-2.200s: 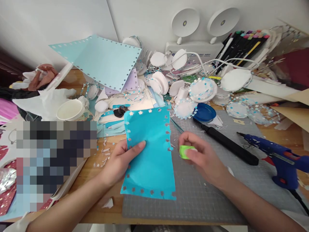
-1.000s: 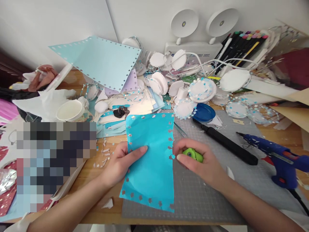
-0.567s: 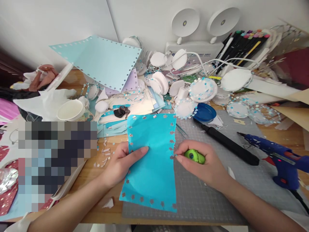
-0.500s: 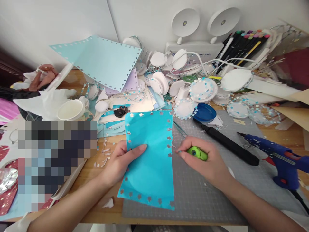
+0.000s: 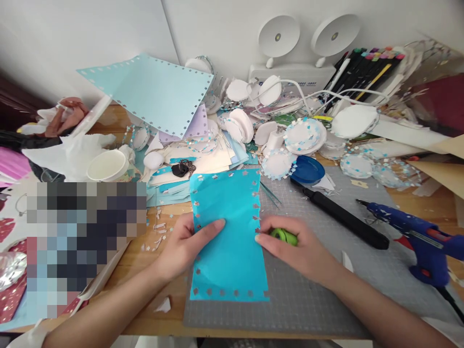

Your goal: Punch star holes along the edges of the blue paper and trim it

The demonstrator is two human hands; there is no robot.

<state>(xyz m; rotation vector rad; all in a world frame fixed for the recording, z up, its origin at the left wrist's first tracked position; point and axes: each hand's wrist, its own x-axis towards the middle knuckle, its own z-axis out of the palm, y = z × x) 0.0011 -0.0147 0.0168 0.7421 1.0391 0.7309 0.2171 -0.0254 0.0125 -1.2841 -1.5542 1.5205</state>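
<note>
Clock: we set it on the blue sheet, with 12 pointing away from us and 6 at our body.
Blue sheet: we have the blue sheet (image 5: 228,258) upright in front of us, its lower end over the grey mat (image 5: 311,309).
Left hand: our left hand (image 5: 186,241) grips the sheet at 9 o'clock, thumb flat on the front, the other fingers behind.
Right hand: our right hand (image 5: 293,244) is curled around the green punch (image 5: 284,237) at 3 o'clock; its thumb tip meets the sheet's edge, though we cannot tell whether it pinches anything there.
Holes made: we see flower-shaped holes along the 12 and 6 o'clock edges, down the 9 o'clock edge except where our hand hides it, and down the upper half of the 3 o'clock edge.
Edge left: below our right thumb the edge is plain almost to the 5 o'clock corner, so we judge three sides finished and the fourth about half done.
Light-blue sheet: at 11 o'clock we have a light-blue sheet (image 5: 152,101) with holes along its edges.
Tools: we have tweezers (image 5: 270,194) at 1 o'clock and a glue gun (image 5: 416,232) at 3, both apart from our hands.
Scraps: at 9 o'clock, small paper scraps (image 5: 158,226) lie on the wooden table (image 5: 174,309).
</note>
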